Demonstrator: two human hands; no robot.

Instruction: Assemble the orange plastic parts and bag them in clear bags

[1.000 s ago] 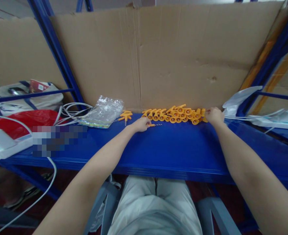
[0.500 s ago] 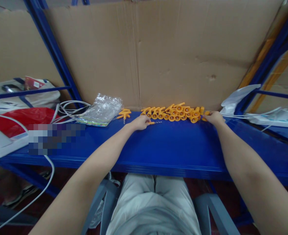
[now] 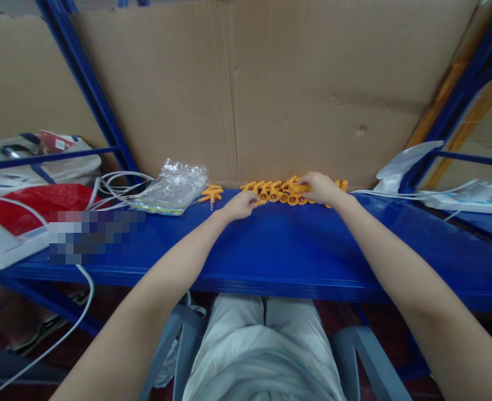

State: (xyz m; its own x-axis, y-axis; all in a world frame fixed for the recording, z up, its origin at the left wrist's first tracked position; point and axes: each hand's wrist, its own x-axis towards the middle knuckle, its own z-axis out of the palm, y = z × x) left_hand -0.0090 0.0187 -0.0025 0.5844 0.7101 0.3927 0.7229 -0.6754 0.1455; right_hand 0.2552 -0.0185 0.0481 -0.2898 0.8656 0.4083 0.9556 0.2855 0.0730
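My left hand is closed in a pinch on a small yellow ribbed piece with a thin chain-like strand, low over the blue tabletop. Over the pile, my right hand is closed with its fingers around a yellow cone-shaped piece; my fingers hide part of it. Several yellow funnel-shaped pieces lie between and under my hands, open round ends facing me. To the left of my left hand sits a small group of yellow branched pieces, with a chain hanging from one.
A clear plastic bag lies left on the blue tabletop. Farther left are white cables, a red bag and a power strip. A cardboard sheet stands behind, between blue metal posts.
My right hand has moved left from the right end of the pile, and now has a yellow cone-shaped piece over the middle. My left hand has stayed nearly in place.
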